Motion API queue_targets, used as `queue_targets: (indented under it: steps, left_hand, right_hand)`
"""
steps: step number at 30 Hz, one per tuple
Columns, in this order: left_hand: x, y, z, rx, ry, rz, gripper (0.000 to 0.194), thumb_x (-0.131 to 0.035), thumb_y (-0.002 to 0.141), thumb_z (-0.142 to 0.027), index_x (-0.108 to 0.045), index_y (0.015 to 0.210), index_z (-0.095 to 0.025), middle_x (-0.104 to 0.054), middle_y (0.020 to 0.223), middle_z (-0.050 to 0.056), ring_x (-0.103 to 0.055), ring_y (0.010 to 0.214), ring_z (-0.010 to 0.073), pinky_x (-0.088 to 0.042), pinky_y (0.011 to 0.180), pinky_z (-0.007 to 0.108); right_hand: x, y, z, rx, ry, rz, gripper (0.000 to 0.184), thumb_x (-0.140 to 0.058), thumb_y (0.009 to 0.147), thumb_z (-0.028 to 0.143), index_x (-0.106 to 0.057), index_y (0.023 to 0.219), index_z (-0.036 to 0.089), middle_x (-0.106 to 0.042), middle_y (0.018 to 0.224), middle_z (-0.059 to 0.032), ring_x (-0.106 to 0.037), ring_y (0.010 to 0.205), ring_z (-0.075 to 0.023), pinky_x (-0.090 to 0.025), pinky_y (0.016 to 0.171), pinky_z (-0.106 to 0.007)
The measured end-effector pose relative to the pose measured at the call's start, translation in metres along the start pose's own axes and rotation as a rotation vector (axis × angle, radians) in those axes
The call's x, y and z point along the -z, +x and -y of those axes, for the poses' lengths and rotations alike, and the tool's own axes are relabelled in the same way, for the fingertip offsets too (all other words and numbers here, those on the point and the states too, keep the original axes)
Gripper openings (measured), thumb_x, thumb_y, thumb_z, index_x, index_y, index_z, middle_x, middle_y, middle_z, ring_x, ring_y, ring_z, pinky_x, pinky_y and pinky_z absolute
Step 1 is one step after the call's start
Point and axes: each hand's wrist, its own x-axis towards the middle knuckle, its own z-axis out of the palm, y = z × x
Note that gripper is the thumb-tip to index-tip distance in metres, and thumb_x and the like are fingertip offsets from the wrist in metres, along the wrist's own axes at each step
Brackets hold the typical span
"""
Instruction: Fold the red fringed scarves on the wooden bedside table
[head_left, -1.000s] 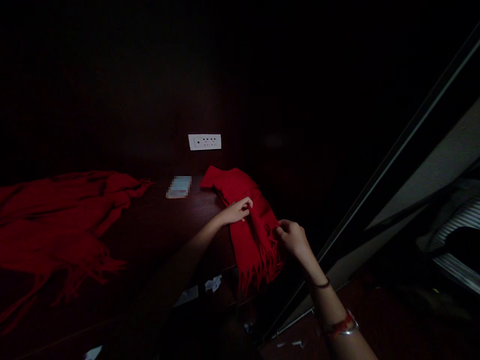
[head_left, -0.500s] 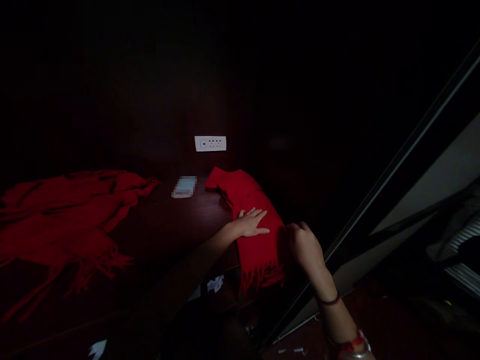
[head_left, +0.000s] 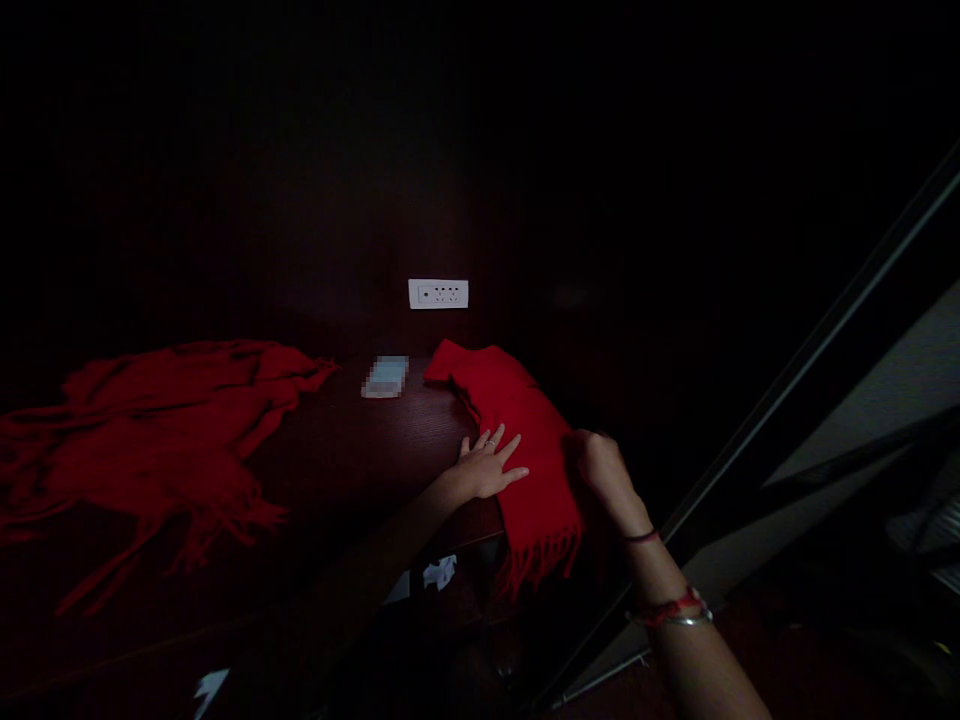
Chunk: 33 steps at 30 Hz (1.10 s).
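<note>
A folded red scarf (head_left: 536,430) with a fringed end lies along the right end of the dark wooden surface, its fringe hanging past the front edge. My left hand (head_left: 486,468) rests on the scarf's left part with fingers spread, a ring on one of them. At the scarf's right edge, my right hand (head_left: 601,468) is closed, gripping that edge; its fingertips are hidden behind the hand. Bracelets circle my right wrist and forearm.
A second red fringed cloth (head_left: 187,420) lies loosely crumpled on the left of the dark surface (head_left: 397,440). A blurred-out pale flat object (head_left: 386,377) lies between the two. On the back wall is a white socket plate (head_left: 439,294). White crumpled paper (head_left: 440,572) shows below the edge.
My left hand has gone from pinching a raised fold to lying flat and spread on the scarf. That fold is smoothed down and the fringe hangs straighter. The view has shifted slightly left.
</note>
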Motion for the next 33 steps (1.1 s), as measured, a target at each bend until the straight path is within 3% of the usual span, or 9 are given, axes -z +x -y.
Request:
queue_targets:
  steps: [4, 8, 12, 18, 22, 25, 27, 30, 33]
  left_hand:
    - [0.002, 0.005, -0.002, 0.02, 0.05, -0.04, 0.06, -0.022, 0.08, -0.057, -0.016, 0.132, -0.029, -0.012, 0.139, 0.006, -0.016, 0.124, 0.0316, -0.013, 0.094, 0.056]
    - [0.0, 0.02, 0.009, -0.014, 0.096, -0.316, 0.052, -0.02, 0.085, -0.044, -0.017, 0.133, -0.023, -0.012, 0.139, 0.006, -0.012, 0.126, 0.0237, -0.009, 0.099, 0.048]
    - [-0.004, 0.031, 0.024, 0.019, 0.035, -0.14, 0.059, -0.018, 0.082, -0.051, -0.014, 0.133, -0.021, -0.009, 0.14, 0.004, -0.002, 0.127, 0.0252, -0.004, 0.098, 0.053]
    - [-0.003, 0.028, 0.026, 0.065, 0.005, -0.017, 0.061, -0.02, 0.081, -0.054, -0.015, 0.133, -0.023, -0.009, 0.14, 0.006, -0.001, 0.127, 0.0267, 0.0, 0.097, 0.054]
    - [0.011, 0.027, 0.029, 0.021, -0.004, -0.232, 0.043, -0.027, 0.083, -0.043, -0.036, 0.122, -0.028, -0.03, 0.133, 0.007, -0.026, 0.12, 0.0255, -0.008, 0.097, 0.053]
    - [0.028, 0.041, 0.045, 0.2, -0.079, -0.571, 0.035, -0.026, 0.085, -0.031, -0.043, 0.114, -0.022, -0.042, 0.119, 0.01, -0.044, 0.106, 0.0206, -0.025, 0.094, 0.042]
    - [0.037, 0.056, 0.063, 0.409, -0.195, -0.644, 0.039, -0.025, 0.085, -0.03, -0.039, 0.118, -0.016, -0.042, 0.117, 0.015, -0.044, 0.106, 0.0212, -0.033, 0.09, 0.036]
    - [0.042, 0.082, 0.094, 0.594, -0.324, -0.535, 0.057, -0.025, 0.082, -0.045, -0.023, 0.13, -0.014, -0.029, 0.131, 0.017, -0.03, 0.118, 0.0283, -0.029, 0.093, 0.04]
    - [0.038, 0.101, 0.117, 0.591, -0.313, -0.402, 0.07, -0.021, 0.076, -0.06, -0.013, 0.133, -0.021, -0.01, 0.139, 0.011, -0.013, 0.124, 0.034, -0.017, 0.096, 0.047]
  right_hand:
    - [0.006, 0.012, 0.007, -0.083, -0.155, 0.116, 0.034, -0.036, 0.071, 0.0, -0.061, 0.093, 0.01, -0.058, 0.092, -0.0153, -0.057, 0.08, -0.018, -0.039, 0.065, -0.022]
    - [0.002, 0.046, 0.025, 0.047, -0.202, -0.125, 0.034, -0.033, 0.079, 0.01, -0.055, 0.105, 0.011, -0.053, 0.105, -0.0157, -0.051, 0.094, -0.0198, -0.038, 0.077, -0.026]
    - [-0.028, 0.089, 0.028, 0.208, -0.165, -0.095, 0.047, -0.029, 0.085, 0.031, -0.031, 0.127, 0.012, -0.033, 0.131, -0.0117, -0.03, 0.118, -0.0227, -0.028, 0.092, -0.034]
    - [-0.067, 0.12, 0.001, 0.155, -0.165, 0.155, 0.056, -0.016, 0.086, 0.041, -0.017, 0.133, 0.01, -0.018, 0.138, -0.0093, -0.017, 0.125, -0.0206, -0.017, 0.099, -0.034]
    - [-0.048, 0.132, 0.004, 0.107, -0.21, 0.13, 0.059, -0.027, 0.083, 0.04, -0.032, 0.125, 0.0, -0.033, 0.13, -0.0189, -0.027, 0.121, -0.0247, -0.023, 0.097, -0.033]
    - [-0.03, 0.146, 0.022, 0.07, -0.174, -0.009, 0.064, -0.02, 0.084, 0.042, -0.03, 0.124, -0.007, -0.036, 0.125, -0.0247, -0.032, 0.118, -0.0263, -0.025, 0.095, -0.033]
    - [-0.023, 0.156, 0.04, 0.095, -0.116, -0.105, 0.068, -0.018, 0.083, 0.047, -0.02, 0.129, -0.003, -0.028, 0.131, -0.0213, -0.025, 0.121, -0.0262, -0.023, 0.096, -0.035]
    - [-0.025, 0.167, 0.066, 0.189, -0.066, -0.1, 0.072, -0.02, 0.078, 0.058, -0.01, 0.134, 0.015, -0.013, 0.139, -0.0096, -0.01, 0.125, -0.0295, -0.019, 0.096, -0.048]
    - [-0.037, 0.176, 0.082, 0.284, -0.115, -0.009, 0.074, -0.019, 0.072, 0.067, -0.007, 0.134, 0.028, -0.004, 0.141, -0.0017, 0.0, 0.125, -0.0334, -0.012, 0.092, -0.059]
